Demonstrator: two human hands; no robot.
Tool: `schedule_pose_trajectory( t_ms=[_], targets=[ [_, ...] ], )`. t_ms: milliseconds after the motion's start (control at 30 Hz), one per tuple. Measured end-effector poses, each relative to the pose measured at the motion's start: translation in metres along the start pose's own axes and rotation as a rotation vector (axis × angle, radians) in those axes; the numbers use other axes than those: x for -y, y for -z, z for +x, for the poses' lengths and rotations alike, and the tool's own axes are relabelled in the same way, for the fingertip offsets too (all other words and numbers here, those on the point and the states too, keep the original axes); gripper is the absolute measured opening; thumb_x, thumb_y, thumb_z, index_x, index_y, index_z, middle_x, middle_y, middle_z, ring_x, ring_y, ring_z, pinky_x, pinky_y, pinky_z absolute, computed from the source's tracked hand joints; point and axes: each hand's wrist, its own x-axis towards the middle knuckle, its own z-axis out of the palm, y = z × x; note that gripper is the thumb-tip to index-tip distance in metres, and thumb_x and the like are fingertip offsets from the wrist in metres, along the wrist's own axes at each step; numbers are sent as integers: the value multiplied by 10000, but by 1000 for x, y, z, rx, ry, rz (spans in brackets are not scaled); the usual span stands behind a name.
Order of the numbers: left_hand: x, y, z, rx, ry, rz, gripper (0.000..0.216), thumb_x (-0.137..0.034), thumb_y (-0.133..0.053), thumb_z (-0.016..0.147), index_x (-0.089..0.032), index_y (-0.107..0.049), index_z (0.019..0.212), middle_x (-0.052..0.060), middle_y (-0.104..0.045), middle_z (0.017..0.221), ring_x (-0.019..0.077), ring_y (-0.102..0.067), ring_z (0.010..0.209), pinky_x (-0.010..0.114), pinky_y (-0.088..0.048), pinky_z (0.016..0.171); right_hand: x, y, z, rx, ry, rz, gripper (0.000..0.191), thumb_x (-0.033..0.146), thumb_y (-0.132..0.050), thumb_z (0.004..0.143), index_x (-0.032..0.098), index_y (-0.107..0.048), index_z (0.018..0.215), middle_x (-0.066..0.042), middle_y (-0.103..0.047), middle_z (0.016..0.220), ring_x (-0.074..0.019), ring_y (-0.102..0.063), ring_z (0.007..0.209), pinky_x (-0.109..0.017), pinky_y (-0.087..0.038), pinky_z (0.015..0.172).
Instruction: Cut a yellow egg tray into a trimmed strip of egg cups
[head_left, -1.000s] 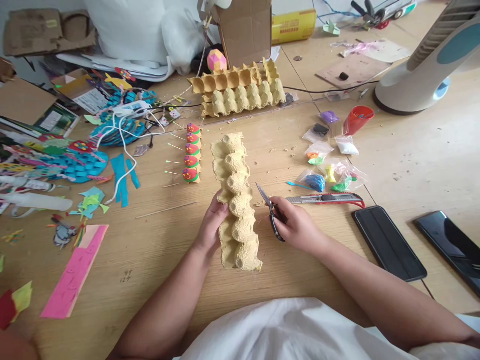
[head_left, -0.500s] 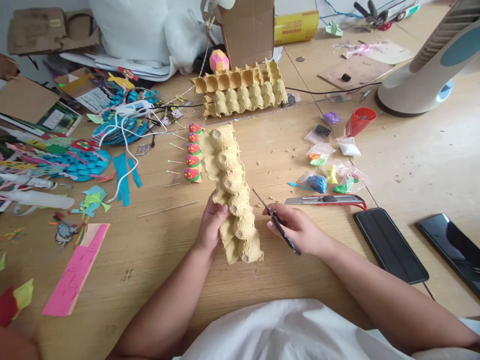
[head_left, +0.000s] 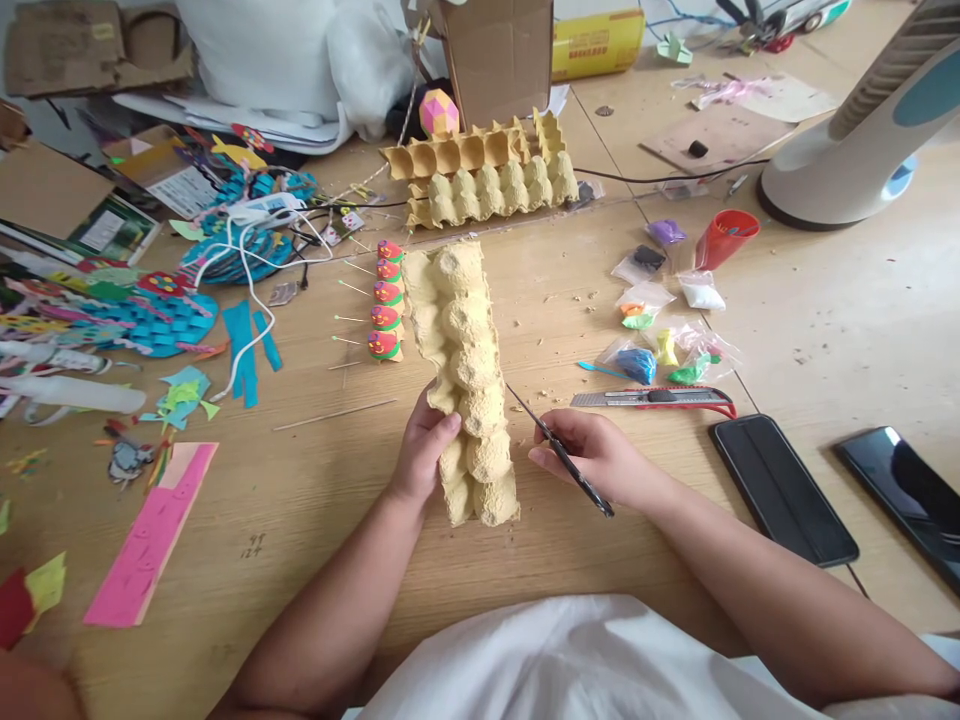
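Observation:
My left hand (head_left: pixel 426 445) grips the left edge of a pale yellow egg carton strip (head_left: pixel 480 365), thumb on top and fingers underneath. The strip has rows of bumps facing up and slants lengthwise away from me. In my right hand (head_left: pixel 592 455) are dark scissors (head_left: pixel 559 450), seen edge-on, their tip close to the strip's right side but apart from it. Whether the blades are parted cannot be made out. Left of the strip's far end lies a row of red and green caterpillar heads (head_left: pixel 385 318) with thin pins beside them.
More egg carton pieces (head_left: pixel 499 190) lie at the back. To the right are bagged coloured clay (head_left: pixel 636 362), a red cup (head_left: pixel 726 238), a utility knife (head_left: pixel 652 398), two phones (head_left: pixel 780 490) and a white fan-like device (head_left: pixel 825 170). Paper crafts (head_left: pixel 154 535) crowd the left.
The egg carton strip has turned slightly and its far end has shifted right. The scissors have moved slightly right and down with my right hand.

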Motion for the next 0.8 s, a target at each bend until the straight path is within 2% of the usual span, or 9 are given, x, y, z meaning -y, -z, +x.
schedule_pose_trajectory(
  t_ms=[200,367,633,800],
  targets=[
    [0,0,-1,23,18,-14,506,-390,-816,779,-310,-681,1261,49,-717,1278,316,-612,1282,444,-523,1041,1,-2,-1,-4,57,-104,322,505,-617,938,191,-615,867,35,-531,701,-122,-471,643,-238,-378,591],
    [1,2,-1,57,-3,11,472,-366,-777,827,-307,-669,1282,46,-710,1294,289,-617,1273,433,-512,1061,-2,-1,0,-30,87,-199,322,502,-602,951,190,-628,873,30,-554,697,-124,-489,641,-239,-371,599],
    [8,5,1,21,-56,38,522,-372,-823,776,-269,-680,1267,72,-721,1282,277,-647,1232,400,-520,1042,-7,-2,2,-50,101,-248,306,488,-611,953,197,-616,856,34,-546,678,-119,-483,619,-236,-350,585],
    [8,5,1,20,-69,49,516,-359,-817,785,-298,-687,1281,60,-715,1296,287,-638,1250,409,-523,1056,-6,-1,2,-73,112,-290,285,464,-617,949,202,-597,839,39,-533,676,-114,-467,610,-236,-337,576]
  ],
)
